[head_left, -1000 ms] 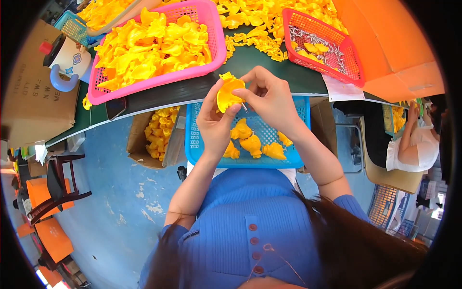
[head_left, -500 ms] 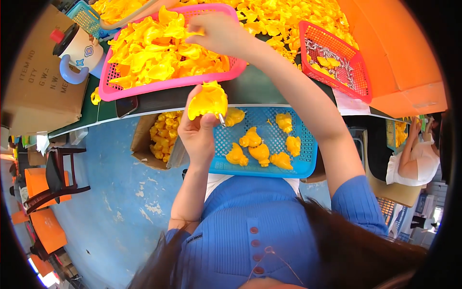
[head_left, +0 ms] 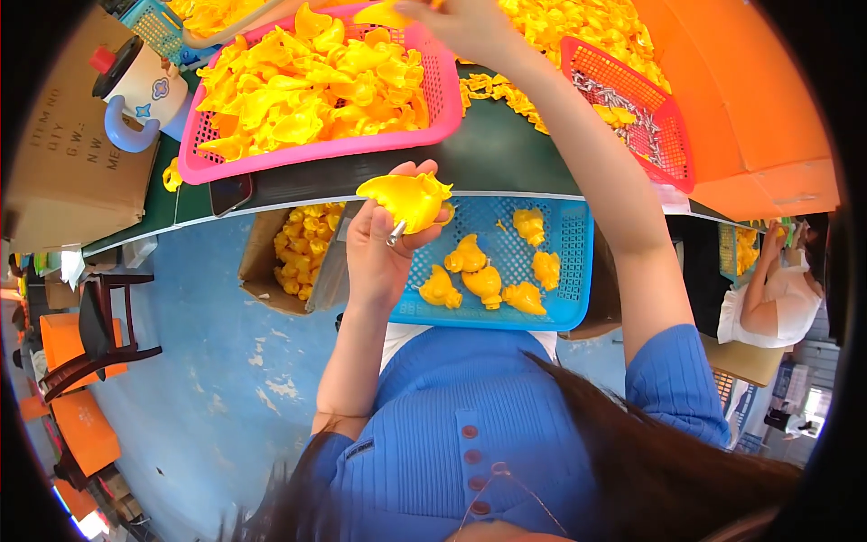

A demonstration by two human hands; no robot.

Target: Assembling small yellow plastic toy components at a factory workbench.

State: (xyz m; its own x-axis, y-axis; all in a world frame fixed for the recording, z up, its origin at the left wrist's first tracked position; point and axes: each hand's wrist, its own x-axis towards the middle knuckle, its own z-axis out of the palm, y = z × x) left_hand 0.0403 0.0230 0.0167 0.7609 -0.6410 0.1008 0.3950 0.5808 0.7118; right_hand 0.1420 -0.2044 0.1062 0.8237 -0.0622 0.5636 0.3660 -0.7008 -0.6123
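My left hand (head_left: 384, 244) grips a yellow plastic shell piece (head_left: 405, 199) and a small metal pin, just above the blue basket (head_left: 569, 271) on my lap. Several assembled yellow duck toys (head_left: 483, 282) lie in that basket. My right hand (head_left: 456, 23) reaches far forward over the pink basket (head_left: 312, 149), which is heaped with yellow shell pieces (head_left: 307, 77). Its fingers close on one yellow piece (head_left: 384, 13) at the top edge of the view.
A red basket (head_left: 673, 144) with small metal pins and a few yellow parts sits at the right of the green table (head_left: 506, 149). Orange boxes (head_left: 750, 99) stand beyond it. A cardboard box of yellow parts (head_left: 302, 248) sits below the table. Another person (head_left: 768, 289) sits at the right.
My right hand left the piece both hands held and stretched forward over the pink basket, then further to its far edge. My left hand stays by the blue basket with its piece.
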